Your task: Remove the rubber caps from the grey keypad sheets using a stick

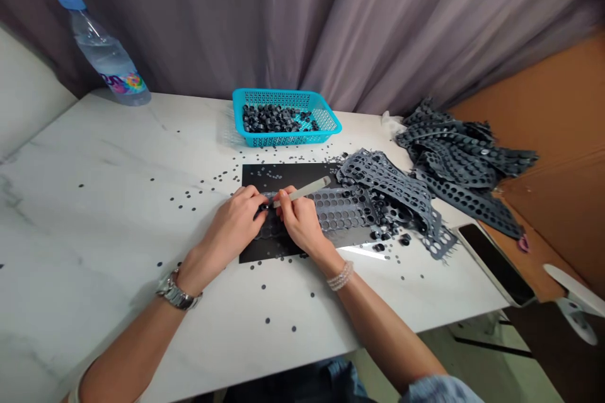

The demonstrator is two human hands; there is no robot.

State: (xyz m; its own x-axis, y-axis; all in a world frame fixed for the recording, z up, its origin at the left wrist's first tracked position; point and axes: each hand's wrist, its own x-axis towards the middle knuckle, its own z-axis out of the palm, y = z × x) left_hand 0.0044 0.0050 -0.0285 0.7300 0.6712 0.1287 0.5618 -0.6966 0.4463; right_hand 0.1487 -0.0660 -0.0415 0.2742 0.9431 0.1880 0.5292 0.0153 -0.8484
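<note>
My right hand (299, 217) is closed around a pale, pen-shaped tool (309, 189), its tip pointing left toward my other hand. In my left hand (243, 217) the fingertips pinch a small black round piece (263, 207); its exact form is partly hidden by the fingers. Under both hands lies a grey rubbery sheet with rows of round holes (338, 209), and some of its rows hold black pieces. That sheet rests on a dark rectangular mat (253, 250). More perforated sheets (392, 186) are heaped just right of it, with loose black rings (379, 247) beside them.
A turquoise basket (286, 140) with many black rings stands behind the mat. Small dark discs (267, 320) are scattered over the white table (118, 201). A water bottle (111, 63) is back left. Further right are a sheet pile (463, 145) and a phone (496, 263).
</note>
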